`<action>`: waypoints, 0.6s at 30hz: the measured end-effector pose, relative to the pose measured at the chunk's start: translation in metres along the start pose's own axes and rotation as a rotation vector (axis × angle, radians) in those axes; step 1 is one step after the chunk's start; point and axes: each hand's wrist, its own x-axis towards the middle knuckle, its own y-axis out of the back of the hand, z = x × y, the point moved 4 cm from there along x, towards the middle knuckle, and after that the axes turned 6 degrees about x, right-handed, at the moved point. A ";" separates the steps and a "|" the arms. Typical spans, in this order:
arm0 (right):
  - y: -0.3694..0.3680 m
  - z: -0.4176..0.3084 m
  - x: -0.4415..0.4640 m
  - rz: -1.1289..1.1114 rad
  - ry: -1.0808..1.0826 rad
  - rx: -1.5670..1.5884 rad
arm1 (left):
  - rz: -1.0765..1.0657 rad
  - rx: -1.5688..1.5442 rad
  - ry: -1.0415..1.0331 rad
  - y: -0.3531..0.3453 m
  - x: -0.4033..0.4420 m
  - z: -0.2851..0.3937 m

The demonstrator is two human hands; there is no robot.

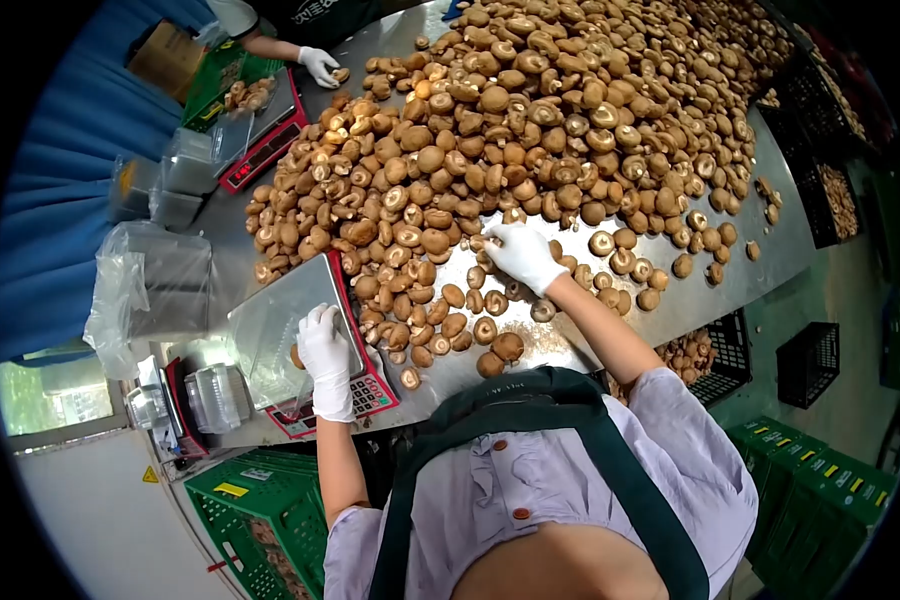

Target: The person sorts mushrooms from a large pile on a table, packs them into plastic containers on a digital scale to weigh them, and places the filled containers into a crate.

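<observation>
Mushrooms lie near both outstretched hands, the right farther forward.

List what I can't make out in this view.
In the head view:
Left hand: its back hides whether its grip holds the mushroom beside it.
Right hand: its back hides what lies beneath the palm.
Co-worker's sleeve: cut off by the top edge.
Yellow crate labels: print too small to read.

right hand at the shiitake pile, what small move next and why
Probably bring the shiitake mushroom at the right hand to the clear plastic tray on the scale: the left hand is at that tray, and much of it looks bare.
</observation>
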 end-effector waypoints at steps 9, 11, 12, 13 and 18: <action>-0.047 0.015 0.039 -0.008 -0.038 -0.117 | 0.049 -0.220 -0.055 -0.017 0.039 0.084; -0.043 0.019 0.027 -0.048 0.115 -0.081 | -0.026 -0.263 -0.109 -0.046 0.056 0.113; -0.033 0.016 0.019 -0.047 0.095 -0.027 | -0.053 -0.271 -0.139 -0.062 0.062 0.125; -0.022 0.012 0.012 -0.044 0.077 0.025 | -0.077 -0.278 -0.171 -0.078 0.068 0.136; 0.001 0.015 -0.003 0.027 0.041 0.177 | -0.164 -0.165 -0.167 -0.112 0.069 0.155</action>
